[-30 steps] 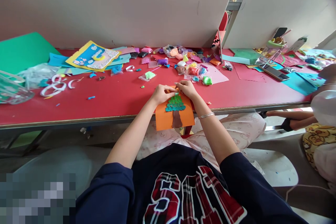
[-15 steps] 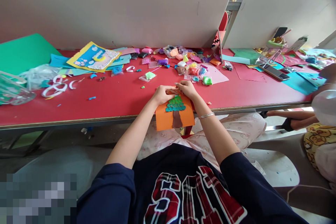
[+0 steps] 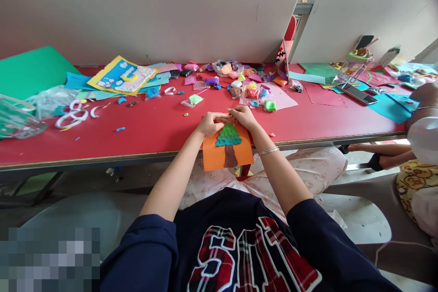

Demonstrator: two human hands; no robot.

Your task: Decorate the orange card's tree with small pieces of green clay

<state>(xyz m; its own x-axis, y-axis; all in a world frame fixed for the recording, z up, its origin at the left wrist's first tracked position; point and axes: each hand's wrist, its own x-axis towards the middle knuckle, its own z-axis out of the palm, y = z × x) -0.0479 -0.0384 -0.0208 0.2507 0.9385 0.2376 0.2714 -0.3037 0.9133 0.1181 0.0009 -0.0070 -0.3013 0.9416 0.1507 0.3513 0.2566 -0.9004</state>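
The left hand (image 3: 209,124) draws its fingertips slightly closer to those of the right hand (image 3: 244,117), and the two now all but meet above the tree (image 3: 228,136) at the far edge of the card (image 3: 214,157). Far right of the card, another person's hand (image 3: 423,96) edges a little toward it. The view tips up slightly, so everything around the card sits lower in frame.

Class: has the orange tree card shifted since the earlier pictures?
No. The orange card still overhangs the near edge of the red table at the same spot.
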